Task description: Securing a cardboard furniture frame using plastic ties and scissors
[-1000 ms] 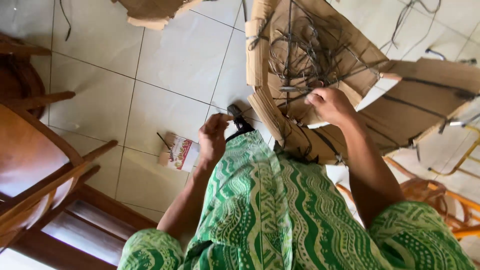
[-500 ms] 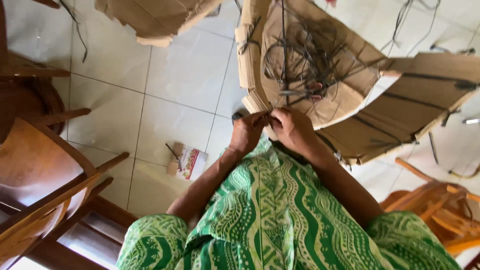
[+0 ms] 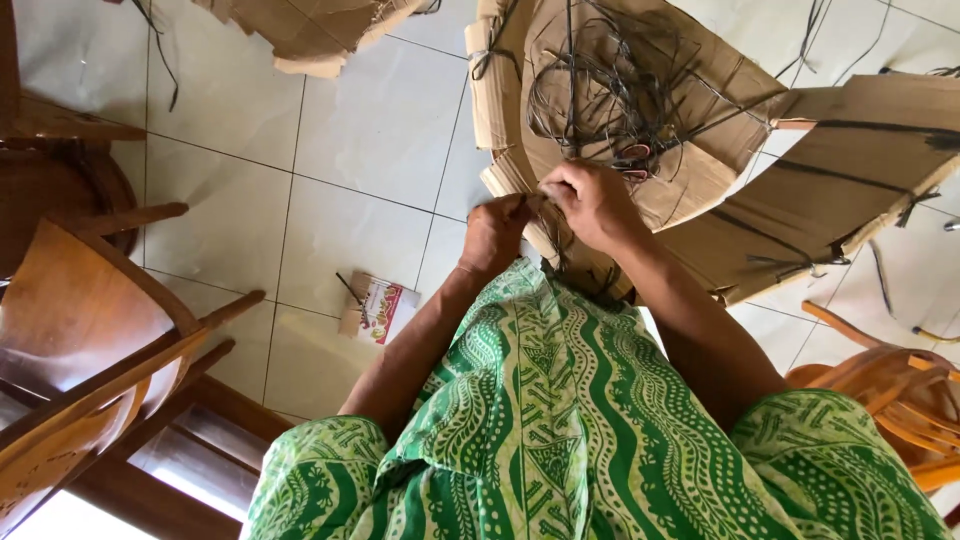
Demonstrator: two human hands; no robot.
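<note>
Both hands meet at the near edge of an open cardboard box resting against the knees on a tiled floor. Left hand curled, fingertips pinched on a dark strip. Right hand closed over the same strip just beside it. Tangle of dark strips lies in the box. Small packet on the floor, wooden chair at left.

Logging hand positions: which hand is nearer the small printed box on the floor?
Left. The left hand is up and to the right of the small box; the right hand is farther right, at the cardboard.
</note>
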